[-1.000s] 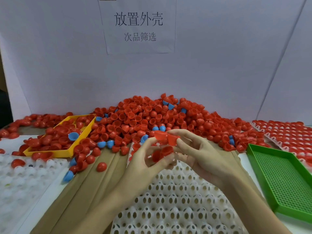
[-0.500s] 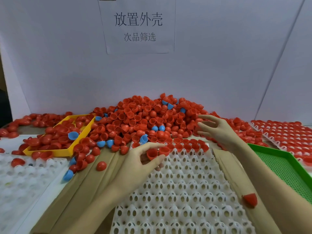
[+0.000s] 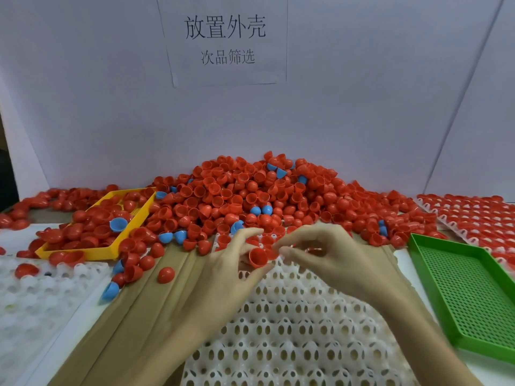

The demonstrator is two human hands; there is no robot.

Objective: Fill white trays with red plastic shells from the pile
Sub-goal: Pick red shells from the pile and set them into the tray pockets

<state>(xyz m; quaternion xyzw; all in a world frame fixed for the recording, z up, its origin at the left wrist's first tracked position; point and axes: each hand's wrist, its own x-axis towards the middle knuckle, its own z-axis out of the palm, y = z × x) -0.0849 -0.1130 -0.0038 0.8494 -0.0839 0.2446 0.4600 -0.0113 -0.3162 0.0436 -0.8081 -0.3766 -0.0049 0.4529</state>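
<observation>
Red shell (image 3: 258,257) pinched in the left hand (image 3: 231,270); right hand (image 3: 331,256) blurred, grip unclear. Shell could miss its white tray (image 3: 292,330) socket.

Pile of shells (image 3: 250,196) behind the socketed tray (image 3: 292,330), one bin (image 3: 83,250) left, another (image 3: 473,291) right

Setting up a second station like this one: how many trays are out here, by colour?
Yellow plastic tray: 1
Green perforated plastic tray: 1
White moulded plastic trays: 3 (centre, left, far right filled with red plastic shells)
Total: 5
</observation>
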